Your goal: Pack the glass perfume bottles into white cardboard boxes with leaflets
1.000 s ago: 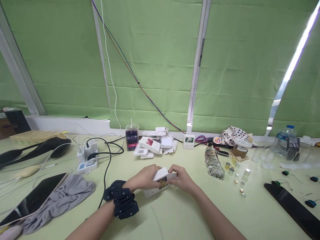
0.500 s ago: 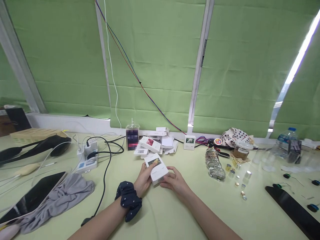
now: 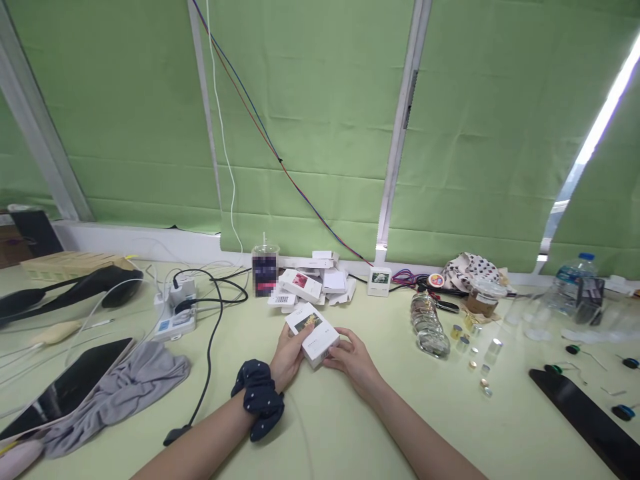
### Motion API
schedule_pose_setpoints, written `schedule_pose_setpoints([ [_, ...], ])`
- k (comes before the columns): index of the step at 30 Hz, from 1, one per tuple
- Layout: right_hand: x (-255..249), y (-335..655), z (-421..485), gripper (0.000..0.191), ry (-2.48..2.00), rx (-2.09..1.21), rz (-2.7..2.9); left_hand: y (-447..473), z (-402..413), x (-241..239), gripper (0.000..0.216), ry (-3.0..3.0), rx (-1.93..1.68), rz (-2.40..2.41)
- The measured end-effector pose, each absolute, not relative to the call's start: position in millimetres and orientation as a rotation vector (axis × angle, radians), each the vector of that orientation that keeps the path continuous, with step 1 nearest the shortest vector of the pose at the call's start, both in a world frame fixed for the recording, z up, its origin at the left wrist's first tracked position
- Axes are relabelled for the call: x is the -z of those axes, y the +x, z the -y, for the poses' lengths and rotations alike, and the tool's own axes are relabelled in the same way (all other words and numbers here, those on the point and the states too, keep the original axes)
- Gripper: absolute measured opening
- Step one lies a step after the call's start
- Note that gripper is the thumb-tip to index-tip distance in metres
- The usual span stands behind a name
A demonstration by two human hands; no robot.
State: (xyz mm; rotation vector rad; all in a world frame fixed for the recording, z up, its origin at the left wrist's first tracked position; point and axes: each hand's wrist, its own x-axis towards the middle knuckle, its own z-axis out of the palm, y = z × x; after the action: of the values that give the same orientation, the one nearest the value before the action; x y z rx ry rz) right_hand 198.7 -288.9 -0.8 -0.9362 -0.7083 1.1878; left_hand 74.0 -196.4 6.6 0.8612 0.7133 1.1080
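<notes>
A small white cardboard box [image 3: 315,345] with a dark picture of yellow flowers on its face is held above the table, tilted toward me. My left hand [image 3: 290,353] grips it from the left, the thumb lying across the picture. At its lower right corner the fingers of my right hand [image 3: 353,360] are bent and touch the box's side; part of them is hidden behind it. A dark blue dotted scrunchie [image 3: 257,400] circles my left wrist. Just beyond the held box lies a pile of white boxes [image 3: 303,285], one with a red picture.
At the left are a power strip [image 3: 175,321] with cables, a grey cloth [image 3: 125,383] and a tablet-like dark device [image 3: 70,387]. A lidded cup [image 3: 265,272] stands behind. To the right are stacked clear discs [image 3: 429,327], small metallic cylinders [image 3: 463,343] and a black strip [image 3: 580,417].
The held box has turned slightly, its lower end swinging right. Both hands keep their places on it, with the right fingers shifting a little. The view has tilted slightly.
</notes>
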Motion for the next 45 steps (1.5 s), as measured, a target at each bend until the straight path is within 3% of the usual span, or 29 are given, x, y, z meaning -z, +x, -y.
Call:
schedule_pose_setpoints([
  [23,0,197,286,0.043,-1.062,-1.074,0.748,79,197,-1,0.044,0.868,-1.177,-0.788],
  [29,-3,189,285,0.04,-1.121,-1.017,0.706,80,197,-4,0.056,0.873,-1.155,-0.775],
  [31,-2,188,284,0.042,-1.122,-1.012,0.685,81,199,-6,0.057,0.88,-1.121,-0.762],
  [36,4,193,283,0.042,-1.239,-0.828,0.67,86,208,-13,0.037,0.917,-0.894,-0.708],
  [45,4,205,283,0.04,-1.116,-0.929,0.72,80,214,-33,0.046,0.969,-0.74,-0.666],
])
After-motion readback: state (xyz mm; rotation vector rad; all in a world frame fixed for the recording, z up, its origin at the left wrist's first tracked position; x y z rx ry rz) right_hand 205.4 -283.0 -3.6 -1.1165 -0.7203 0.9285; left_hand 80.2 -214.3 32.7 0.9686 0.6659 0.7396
